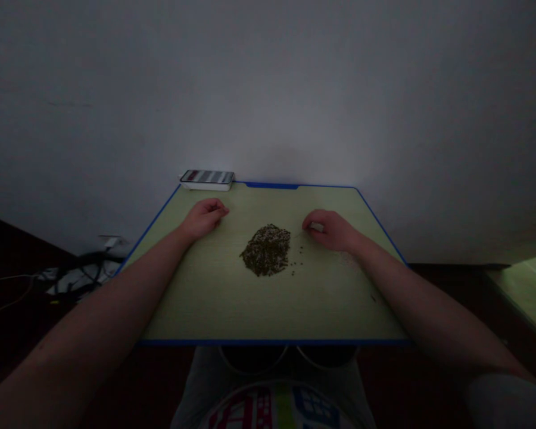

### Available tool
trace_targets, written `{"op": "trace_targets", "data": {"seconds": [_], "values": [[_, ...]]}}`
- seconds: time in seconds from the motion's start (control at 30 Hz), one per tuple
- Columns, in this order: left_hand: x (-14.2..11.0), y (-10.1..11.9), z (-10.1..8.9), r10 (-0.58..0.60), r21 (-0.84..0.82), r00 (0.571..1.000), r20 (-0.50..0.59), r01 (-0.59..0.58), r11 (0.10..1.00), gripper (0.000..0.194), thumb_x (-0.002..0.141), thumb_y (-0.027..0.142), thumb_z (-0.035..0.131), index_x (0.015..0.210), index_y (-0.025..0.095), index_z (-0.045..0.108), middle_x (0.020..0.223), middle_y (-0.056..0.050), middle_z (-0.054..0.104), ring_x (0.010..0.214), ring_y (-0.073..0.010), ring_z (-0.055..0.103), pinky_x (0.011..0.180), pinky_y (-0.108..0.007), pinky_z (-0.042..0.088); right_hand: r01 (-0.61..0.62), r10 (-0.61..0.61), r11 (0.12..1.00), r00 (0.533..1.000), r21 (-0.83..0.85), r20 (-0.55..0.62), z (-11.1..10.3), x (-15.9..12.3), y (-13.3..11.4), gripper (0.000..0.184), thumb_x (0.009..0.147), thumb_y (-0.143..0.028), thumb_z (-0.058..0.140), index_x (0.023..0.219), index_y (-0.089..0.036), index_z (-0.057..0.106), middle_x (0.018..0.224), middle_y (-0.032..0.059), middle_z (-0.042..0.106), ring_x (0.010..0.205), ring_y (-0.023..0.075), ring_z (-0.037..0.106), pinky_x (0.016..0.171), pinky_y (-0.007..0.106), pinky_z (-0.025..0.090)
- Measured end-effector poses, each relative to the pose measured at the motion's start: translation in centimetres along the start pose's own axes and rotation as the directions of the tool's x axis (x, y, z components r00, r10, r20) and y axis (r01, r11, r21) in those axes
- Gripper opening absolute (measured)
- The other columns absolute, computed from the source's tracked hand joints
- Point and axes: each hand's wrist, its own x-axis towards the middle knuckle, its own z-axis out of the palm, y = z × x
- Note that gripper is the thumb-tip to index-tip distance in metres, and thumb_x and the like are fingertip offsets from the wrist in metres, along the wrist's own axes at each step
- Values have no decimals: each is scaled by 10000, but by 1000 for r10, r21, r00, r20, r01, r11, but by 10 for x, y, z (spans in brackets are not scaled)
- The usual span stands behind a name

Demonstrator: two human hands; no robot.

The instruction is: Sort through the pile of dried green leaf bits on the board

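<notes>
A heap of small dark green beans (267, 249) lies in the middle of a pale green table with a blue rim (272, 342). My left hand (203, 217) rests on the tabletop to the left of the heap, fingers curled under, with nothing seen in it. Right of the heap, my right hand (331, 229) lies on the table with its fingertips pinched together near a small pale object; what it pinches is too small and dim to tell. A few stray beans (296, 265) lie between the heap and my right hand.
A phone with a striped screen (206, 177) sits on a white block at the table's far left corner, against the wall. Dark cables and a plug (84, 268) lie on the floor to the left. Another pale green surface (529, 292) shows at the right edge.
</notes>
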Motion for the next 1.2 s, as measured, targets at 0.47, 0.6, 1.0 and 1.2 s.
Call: {"op": "trace_targets", "data": {"seconds": [0.47, 0.6, 1.0, 1.2], "values": [[3, -4, 0, 8, -19, 1000, -2, -8, 1000, 225, 677, 370, 592, 637, 185, 471, 432, 71, 410, 384, -69, 365, 414, -212, 266, 179, -184, 978, 982, 105, 35, 8, 7, 0, 231, 682, -54, 483, 771, -192, 646, 860, 52, 665, 851, 170, 595, 797, 316, 457], [0, 0, 1, -5, -12, 1000, -1, 5, 1000, 220, 680, 363, 587, 632, 184, 470, 428, 70, 410, 381, -68, 362, 411, -213, 265, 141, -148, 985, 987, 99, 68, 6, 6, 4, 251, 658, -53, 497, 764, -215, 656, 892, 31, 673, 902, 173, 597, 822, 317, 458], [0, 1, 1, 13, 8, 1000, -2, -13, 1000, 211, 687, 357, 580, 626, 184, 476, 418, 66, 415, 374, -67, 361, 406, -208, 266, 121, -126, 986, 991, 114, 34, 1, 6, 8, 191, 703, -104, 530, 746, -231, 666, 882, 27, 699, 972, 186, 599, 856, 346, 460], [1, -1, 1, 21, 7, 1000, 2, -21, 1000, 217, 685, 365, 583, 631, 183, 479, 424, 65, 420, 380, -66, 362, 409, -210, 263, 131, -141, 986, 985, 102, 100, 5, 7, 9, 227, 676, -80, 526, 744, -233, 679, 893, 18, 704, 1018, 190, 587, 872, 351, 458]]}}
